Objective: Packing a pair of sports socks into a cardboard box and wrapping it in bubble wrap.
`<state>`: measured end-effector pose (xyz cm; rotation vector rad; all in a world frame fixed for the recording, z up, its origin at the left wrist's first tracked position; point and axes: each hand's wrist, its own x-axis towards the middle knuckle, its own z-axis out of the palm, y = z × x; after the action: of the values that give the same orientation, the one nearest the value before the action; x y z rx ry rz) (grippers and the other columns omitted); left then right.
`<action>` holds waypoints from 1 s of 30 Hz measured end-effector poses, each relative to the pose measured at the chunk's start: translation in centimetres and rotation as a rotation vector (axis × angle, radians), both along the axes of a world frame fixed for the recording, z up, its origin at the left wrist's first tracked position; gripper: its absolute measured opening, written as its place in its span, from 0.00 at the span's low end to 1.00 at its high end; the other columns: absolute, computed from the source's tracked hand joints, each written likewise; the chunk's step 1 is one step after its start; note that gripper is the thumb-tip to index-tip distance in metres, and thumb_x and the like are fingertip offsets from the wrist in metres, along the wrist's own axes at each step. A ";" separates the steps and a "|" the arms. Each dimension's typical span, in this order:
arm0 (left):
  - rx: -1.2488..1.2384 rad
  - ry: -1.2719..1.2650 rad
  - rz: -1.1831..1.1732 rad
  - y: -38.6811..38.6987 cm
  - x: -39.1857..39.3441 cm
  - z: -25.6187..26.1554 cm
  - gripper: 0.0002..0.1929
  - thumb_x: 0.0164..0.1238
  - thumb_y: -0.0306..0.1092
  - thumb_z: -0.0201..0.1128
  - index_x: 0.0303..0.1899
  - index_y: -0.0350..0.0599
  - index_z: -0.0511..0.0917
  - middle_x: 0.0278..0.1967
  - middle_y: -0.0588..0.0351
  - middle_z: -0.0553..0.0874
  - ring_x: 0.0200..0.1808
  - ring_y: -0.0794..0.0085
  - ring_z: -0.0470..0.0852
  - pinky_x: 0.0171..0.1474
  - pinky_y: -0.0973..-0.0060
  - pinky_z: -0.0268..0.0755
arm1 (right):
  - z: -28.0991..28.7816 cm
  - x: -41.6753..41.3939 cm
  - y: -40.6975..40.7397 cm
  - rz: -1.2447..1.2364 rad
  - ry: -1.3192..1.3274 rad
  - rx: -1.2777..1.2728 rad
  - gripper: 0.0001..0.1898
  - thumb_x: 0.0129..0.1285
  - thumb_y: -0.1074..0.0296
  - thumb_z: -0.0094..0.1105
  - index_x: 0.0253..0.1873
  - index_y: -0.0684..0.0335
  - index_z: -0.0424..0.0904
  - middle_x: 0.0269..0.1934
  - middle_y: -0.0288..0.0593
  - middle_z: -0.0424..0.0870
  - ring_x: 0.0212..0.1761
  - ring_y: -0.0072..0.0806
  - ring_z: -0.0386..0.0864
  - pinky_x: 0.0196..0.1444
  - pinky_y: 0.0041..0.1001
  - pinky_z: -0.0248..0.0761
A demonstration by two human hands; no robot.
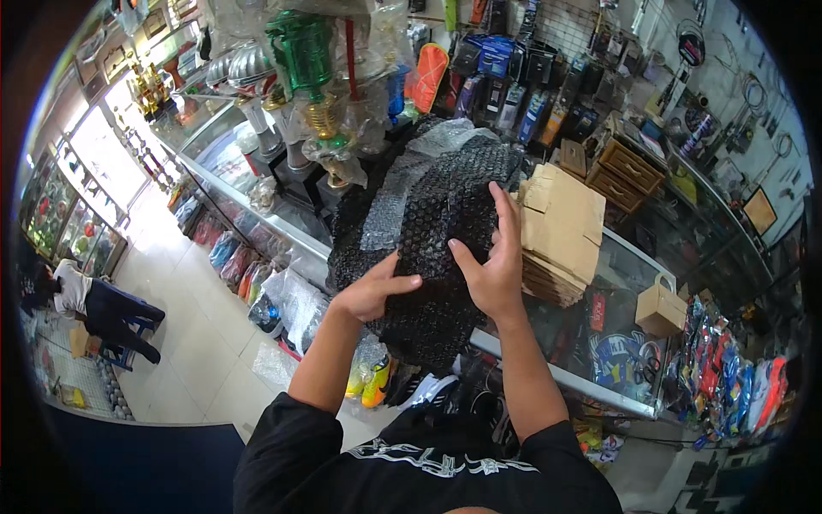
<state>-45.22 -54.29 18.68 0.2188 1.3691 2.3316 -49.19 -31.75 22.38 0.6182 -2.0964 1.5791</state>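
A large bundle of black bubble wrap lies over the glass counter in front of me, with a strip of clear bubble wrap across its upper left part. My left hand is at the bundle's left side, thumb and fingers apart. On the right side, my right hand is raised with its fingers spread and the palm turned inward. Neither hand grips anything; whether they touch the wrap is hard to tell. Right of the bundle is a stack of flattened cardboard.
Plastic-wrapped trophies stand on the counter beyond the bundle. A small cardboard box sits on the glass counter at right. Shoes lie below the counter's edge. A person is far left, by a blue stool.
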 end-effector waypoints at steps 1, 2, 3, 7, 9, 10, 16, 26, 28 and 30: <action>0.001 0.000 -0.015 0.6 0.3 0.0 0.44 0.74 0.34 0.77 0.86 0.37 0.62 0.75 0.48 0.82 0.76 0.59 0.82 0.81 0.56 0.72 | 0.1 0.1 0.7 -0.002 0.046 -0.014 0.47 0.68 0.73 0.77 0.89 0.61 0.61 0.85 0.59 0.65 0.87 0.53 0.65 0.87 0.48 0.62; 0.002 -0.029 -0.048 1.3 0.5 0.0 0.45 0.73 0.33 0.78 0.86 0.37 0.62 0.76 0.48 0.82 0.76 0.59 0.82 0.81 0.56 0.71 | 0.5 0.4 1.5 -0.017 0.080 0.012 0.47 0.67 0.74 0.77 0.89 0.63 0.61 0.85 0.60 0.64 0.89 0.53 0.63 0.88 0.47 0.59; 0.003 -0.059 -0.084 2.0 0.7 0.0 0.46 0.72 0.32 0.78 0.86 0.37 0.61 0.76 0.48 0.82 0.77 0.59 0.81 0.82 0.56 0.70 | 1.0 0.8 2.3 -0.035 0.080 0.015 0.47 0.67 0.74 0.77 0.89 0.63 0.61 0.85 0.60 0.64 0.89 0.53 0.63 0.88 0.47 0.59; 0.075 -0.019 -0.234 5.7 1.0 -0.1 0.46 0.71 0.27 0.76 0.87 0.37 0.60 0.77 0.48 0.81 0.78 0.59 0.80 0.83 0.56 0.69 | 2.7 2.6 6.6 -0.098 0.138 0.059 0.48 0.66 0.77 0.76 0.89 0.65 0.60 0.86 0.59 0.64 0.89 0.54 0.62 0.90 0.47 0.57; 0.075 -0.015 -0.278 8.0 1.3 -0.1 0.46 0.71 0.26 0.76 0.86 0.36 0.61 0.77 0.47 0.81 0.78 0.58 0.80 0.83 0.55 0.70 | 3.2 3.5 9.2 -0.187 0.185 0.137 0.49 0.65 0.78 0.76 0.89 0.64 0.60 0.87 0.59 0.63 0.90 0.54 0.61 0.90 0.47 0.57; 0.048 -0.022 -0.291 9.2 1.4 -0.1 0.45 0.70 0.26 0.76 0.86 0.36 0.62 0.77 0.47 0.81 0.78 0.58 0.80 0.83 0.55 0.70 | 3.4 4.0 10.6 -0.225 0.185 0.143 0.49 0.65 0.78 0.76 0.89 0.64 0.60 0.87 0.59 0.63 0.90 0.54 0.61 0.90 0.47 0.57; -0.024 0.020 -0.404 18.1 2.0 -0.1 0.37 0.80 0.23 0.70 0.85 0.36 0.64 0.73 0.47 0.84 0.73 0.61 0.84 0.78 0.58 0.77 | 3.1 7.1 19.3 -0.447 0.150 0.207 0.48 0.66 0.79 0.74 0.90 0.61 0.60 0.87 0.59 0.64 0.89 0.56 0.63 0.89 0.47 0.58; 0.006 -0.203 -0.397 29.8 4.1 -0.4 0.32 0.88 0.22 0.58 0.87 0.40 0.62 0.74 0.47 0.83 0.71 0.64 0.86 0.75 0.62 0.81 | 1.0 10.1 30.9 -0.588 0.073 0.252 0.50 0.66 0.76 0.77 0.90 0.62 0.59 0.88 0.57 0.62 0.90 0.53 0.61 0.90 0.46 0.56; -0.065 -0.158 -0.363 31.4 4.0 -1.2 0.32 0.88 0.21 0.58 0.87 0.41 0.63 0.75 0.48 0.83 0.71 0.66 0.85 0.75 0.63 0.80 | 0.1 9.5 32.7 -0.545 0.033 0.272 0.51 0.67 0.75 0.77 0.91 0.62 0.57 0.89 0.56 0.59 0.91 0.53 0.59 0.90 0.46 0.56; -0.209 -0.067 -0.277 32.8 3.2 -3.4 0.31 0.88 0.20 0.56 0.86 0.40 0.64 0.75 0.49 0.83 0.70 0.68 0.84 0.75 0.67 0.77 | -1.6 8.4 34.2 -0.530 0.024 0.271 0.51 0.67 0.75 0.77 0.91 0.62 0.56 0.89 0.57 0.59 0.91 0.53 0.59 0.91 0.46 0.56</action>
<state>-42.03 -21.49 15.28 0.2473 1.4376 1.9400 -40.77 2.50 20.76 0.1348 -2.2317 1.0007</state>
